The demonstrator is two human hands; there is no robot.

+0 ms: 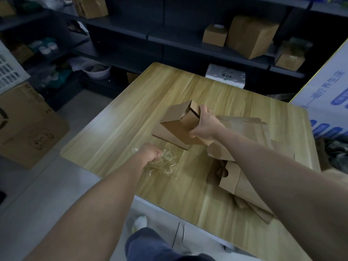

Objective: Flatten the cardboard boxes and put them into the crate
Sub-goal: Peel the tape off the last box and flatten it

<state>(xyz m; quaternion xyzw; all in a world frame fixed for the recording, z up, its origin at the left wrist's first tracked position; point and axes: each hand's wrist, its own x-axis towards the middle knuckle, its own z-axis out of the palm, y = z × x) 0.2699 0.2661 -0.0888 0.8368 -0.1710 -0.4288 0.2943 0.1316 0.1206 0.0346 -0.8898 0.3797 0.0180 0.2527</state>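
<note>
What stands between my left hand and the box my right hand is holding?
Nothing blocks the way: only bare table lies between the left hand and the box gripped by the right hand. But the left hand is curled into crumpled clear plastic, so it is not free.

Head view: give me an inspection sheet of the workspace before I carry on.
Surface: wooden table, light-grained.
Job's things: cardboard box not yet flat, flaps open at its top; flattened cardboard lies to its right. No crate clearly seen.
Clutter: crumpled clear film on the table, in front of the box.
Hands: right hand grips the box; left hand grips the clear film.
Cables: nothing seen.
Surroundings: dark shelves holding boxes; large carton on the floor at left.
</note>
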